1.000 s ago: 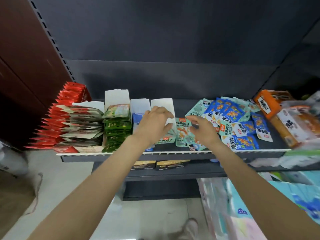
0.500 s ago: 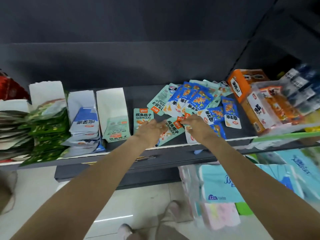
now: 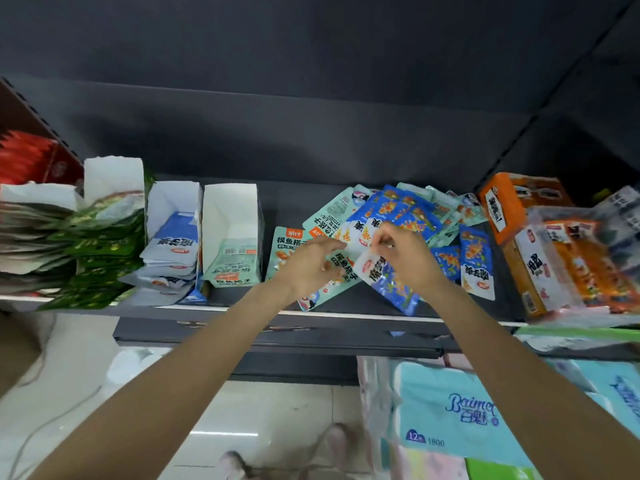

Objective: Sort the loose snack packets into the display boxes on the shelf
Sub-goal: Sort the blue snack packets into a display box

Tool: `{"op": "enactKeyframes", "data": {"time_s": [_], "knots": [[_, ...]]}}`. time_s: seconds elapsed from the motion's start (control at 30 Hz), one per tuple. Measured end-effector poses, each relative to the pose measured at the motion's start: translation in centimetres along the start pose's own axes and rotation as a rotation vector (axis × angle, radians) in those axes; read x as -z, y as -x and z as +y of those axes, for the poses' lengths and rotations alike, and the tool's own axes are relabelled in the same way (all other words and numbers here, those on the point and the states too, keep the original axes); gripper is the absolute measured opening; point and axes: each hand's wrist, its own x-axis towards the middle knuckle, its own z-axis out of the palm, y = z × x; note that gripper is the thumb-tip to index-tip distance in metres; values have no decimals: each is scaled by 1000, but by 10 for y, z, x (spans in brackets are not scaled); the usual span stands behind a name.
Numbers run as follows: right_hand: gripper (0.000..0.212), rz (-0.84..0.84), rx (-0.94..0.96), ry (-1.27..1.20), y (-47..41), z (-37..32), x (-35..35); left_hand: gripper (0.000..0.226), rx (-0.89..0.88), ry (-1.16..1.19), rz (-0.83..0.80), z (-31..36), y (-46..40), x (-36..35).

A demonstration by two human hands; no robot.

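A loose pile of mint-green and blue snack packets (image 3: pixel 408 211) lies on the dark shelf (image 3: pixel 346 306), right of centre. My right hand (image 3: pixel 407 259) pinches the top of a blue packet (image 3: pixel 393 284) lifted over the pile's front. My left hand (image 3: pixel 310 263) is just left of it, thumb and fingers curled on a tilted mint-green packet (image 3: pixel 341 271). Another mint-green packet (image 3: pixel 285 244) lies flat beside it. To the left stand white display boxes: one with mint-green packets (image 3: pixel 230 209), one with blue-and-white packets (image 3: pixel 173 206), one with green packets (image 3: pixel 114 174).
Red packets (image 3: pixel 31 157) and a grey stack (image 3: pixel 31 237) fill the far left. Orange boxes (image 3: pixel 512 202) and a clear-wrapped orange pack (image 3: pixel 581 261) crowd the right end. Tissue packs (image 3: pixel 450 410) sit below at right; the floor and my feet are under the shelf.
My left hand left the mint-green box and moved right to the pile. My right hand has lifted a blue packet from the pile. The view panned right.
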Motion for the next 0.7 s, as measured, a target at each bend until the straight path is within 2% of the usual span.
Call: {"op": "enactKeyframes", "data": {"time_s": [0.07,0.13,0.17,0.23,0.33,0.43,0.53,0.6,0.7], "knots": [[13,93,49,-179,-5,-28,8,47,18,121,50,9,6,16],[14,154,75,-339,-11,-56,11,30,30,211,169,13,13,36],[14,170,90,-418,-14,-71,11,21,25,204,243,13,17,48],[12,175,109,-519,-19,-97,7,18,17,168,363,7,27,74],[9,56,82,-547,-29,-131,-8,16,-22,205,534,-2,50,117],[10,-38,105,-539,-40,-163,-37,14,-68,198,635,-18,76,156],[17,-6,144,-516,-49,-199,-70,13,-89,126,692,-40,103,186],[14,27,193,-493,-53,-215,-92,13,-112,38,709,-58,117,199],[11,79,219,-377,-55,-225,-124,7,-138,-119,676,-87,131,210]]}}
